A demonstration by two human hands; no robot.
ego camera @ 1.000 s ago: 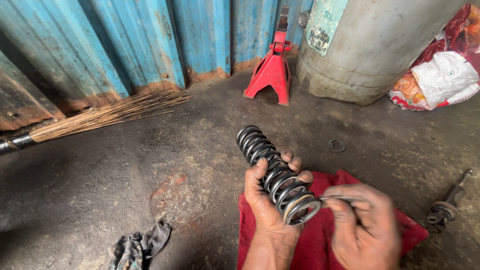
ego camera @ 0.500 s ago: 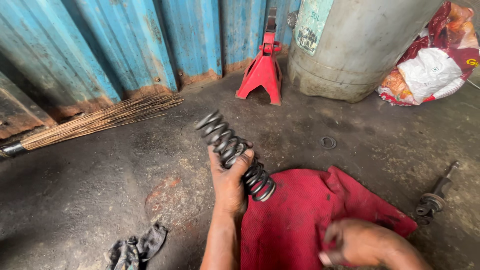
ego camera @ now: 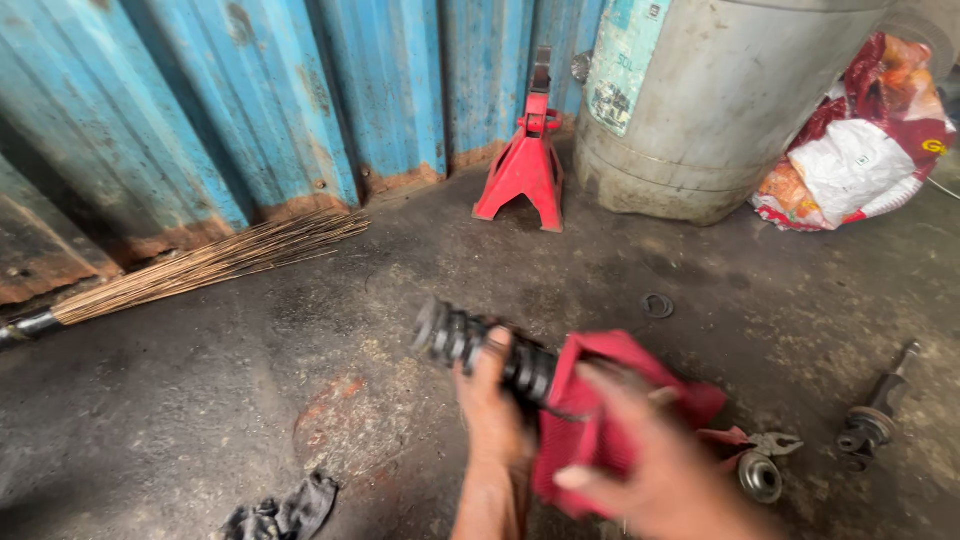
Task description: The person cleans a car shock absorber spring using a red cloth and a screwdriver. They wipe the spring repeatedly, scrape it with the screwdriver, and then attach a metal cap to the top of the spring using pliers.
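Gripping a black coil spring (ego camera: 470,345) around its middle, the left hand (ego camera: 493,400) rises from the bottom edge of the view with the forearm nearly upright, its fingers curled closed over the coils and one fingertip showing on top. The spring lies roughly level above the dark concrete floor (ego camera: 200,400), its free end pointing left and its other end buried in a red rag (ego camera: 590,420). The right hand (ego camera: 650,470) comes in from the lower right, blurred, with its fingers spread loosely and pressed against the rag, which is wrapped about the spring's right end; whether those fingers actually clasp the cloth cannot be told.

Just right of the rag, a round metal cap (ego camera: 760,477) and a pair of pliers (ego camera: 778,443) lie on the floor, and a shock absorber rod (ego camera: 880,415) rests farther right. A small washer (ego camera: 657,305) sits beyond. Behind stand a red jack stand (ego camera: 525,170), a grey drum (ego camera: 720,110) and a blue corrugated wall (ego camera: 250,100), with a straw broom (ego camera: 200,270) lying along its foot. A dark cloth (ego camera: 285,512) lies at lower left.
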